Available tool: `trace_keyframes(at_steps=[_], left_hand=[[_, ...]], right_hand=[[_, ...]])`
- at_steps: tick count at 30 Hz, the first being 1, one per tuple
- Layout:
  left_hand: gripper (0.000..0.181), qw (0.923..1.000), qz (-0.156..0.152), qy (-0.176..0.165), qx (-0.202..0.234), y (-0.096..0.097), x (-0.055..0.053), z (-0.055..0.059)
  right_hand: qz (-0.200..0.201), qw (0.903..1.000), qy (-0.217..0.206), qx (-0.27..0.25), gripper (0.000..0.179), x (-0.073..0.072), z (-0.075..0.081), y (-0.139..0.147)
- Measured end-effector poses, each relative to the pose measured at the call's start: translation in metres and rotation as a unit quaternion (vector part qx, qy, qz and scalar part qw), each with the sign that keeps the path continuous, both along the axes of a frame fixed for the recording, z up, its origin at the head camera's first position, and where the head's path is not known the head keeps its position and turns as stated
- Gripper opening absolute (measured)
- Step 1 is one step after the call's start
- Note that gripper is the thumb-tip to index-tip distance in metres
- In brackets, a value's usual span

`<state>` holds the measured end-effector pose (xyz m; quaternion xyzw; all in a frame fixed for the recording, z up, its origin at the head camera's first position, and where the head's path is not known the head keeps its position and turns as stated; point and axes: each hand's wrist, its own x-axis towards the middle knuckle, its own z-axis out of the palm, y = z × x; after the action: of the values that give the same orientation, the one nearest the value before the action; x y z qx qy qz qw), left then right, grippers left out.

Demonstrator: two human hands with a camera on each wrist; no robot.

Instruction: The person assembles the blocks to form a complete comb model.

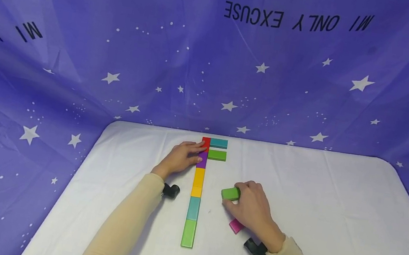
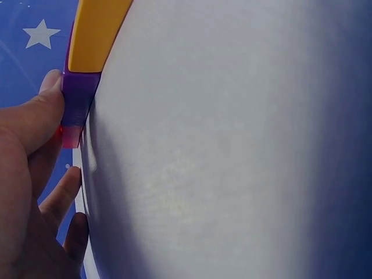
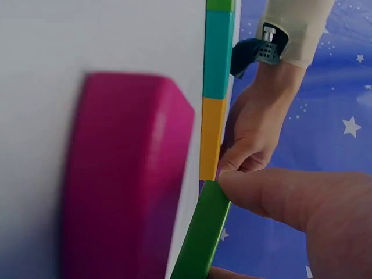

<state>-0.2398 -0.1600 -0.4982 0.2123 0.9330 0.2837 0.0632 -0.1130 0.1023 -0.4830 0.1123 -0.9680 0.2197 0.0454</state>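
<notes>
A straight column of coloured blocks runs down the white table. Its far end has a red block (image 1: 206,141) and a purple block (image 1: 202,162); my left hand (image 1: 179,158) touches these from the left, fingers fairly straight, thumb by the purple one. Beside the far end, a teal block (image 1: 219,143) and a green block (image 1: 217,155) jut to the right. Between thumb and fingers my right hand (image 1: 255,206) pinches another green block (image 1: 230,194), right of the column and apart from it. A magenta block (image 3: 116,174) lies near that hand, partly hidden by it in the head view.
Nearer in the column come yellow blocks (image 1: 198,177), a teal block (image 1: 193,208) and a green block (image 1: 189,233). White cloth covers the table (image 1: 334,217). A purple star-patterned cloth (image 1: 213,71) rises behind it. Each wrist bears a black camera mount (image 1: 171,191).
</notes>
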Motion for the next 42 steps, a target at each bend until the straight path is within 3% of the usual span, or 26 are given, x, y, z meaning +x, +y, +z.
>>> trace_keyframes(at_steps=[16,26,42], left_hand=[[0.048,1.0,0.006,-0.002,-0.002,0.003,-0.003,0.001],[0.048,1.0,0.001,0.001,0.001,0.003,-0.001,0.002],[0.047,0.9999,-0.004,0.01,0.013,0.0,0.0,0.001]], right_hand=[[-0.013,0.9998,-0.007,-0.016,0.056,-0.035,0.015,-0.02],[-0.023,0.9996,-0.019,0.0,0.06,-0.053,0.012,-0.03],[-0.04,0.9977,-0.054,0.011,0.061,-0.069,0.005,-0.047]])
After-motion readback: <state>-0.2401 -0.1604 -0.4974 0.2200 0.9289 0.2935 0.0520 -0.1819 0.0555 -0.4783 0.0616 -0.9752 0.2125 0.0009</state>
